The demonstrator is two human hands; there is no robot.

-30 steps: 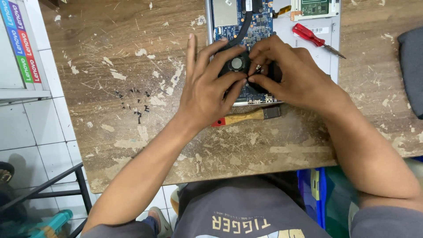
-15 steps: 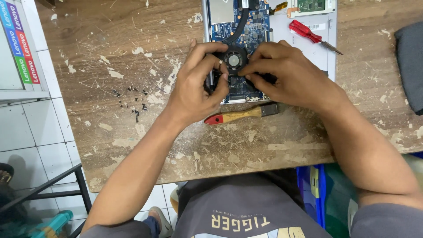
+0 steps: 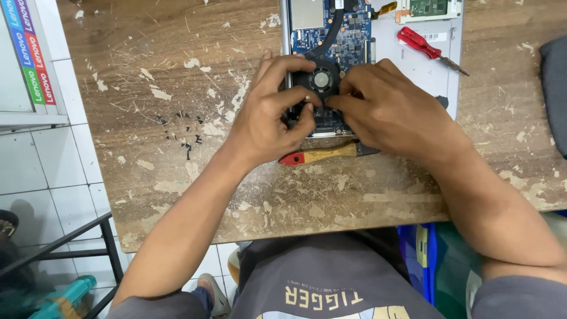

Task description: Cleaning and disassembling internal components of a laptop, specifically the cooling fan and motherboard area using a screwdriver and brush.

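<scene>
An opened laptop (image 3: pixel 413 53) lies on the worn wooden table (image 3: pixel 177 71), its blue circuit board (image 3: pixel 348 35) bare. A small black round cooling fan (image 3: pixel 322 78) sits on the board. My left hand (image 3: pixel 271 112) pinches the fan's left and near edge with thumb and fingers. My right hand (image 3: pixel 390 109) grips the fan's right and near side, fingertips meeting the left hand's. Both hands cover the near end of the board.
A red-tipped wooden-handled tool (image 3: pixel 319 155) lies just below my hands. A red screwdriver (image 3: pixel 425 47) rests on the laptop's right part. Several small black screws (image 3: pixel 186 133) are scattered to the left. A dark cloth (image 3: pixel 555 88) sits at the right edge.
Both hands have shifted slightly nearer and closed around the fan; the fan now shows more fully between the fingers than before.
</scene>
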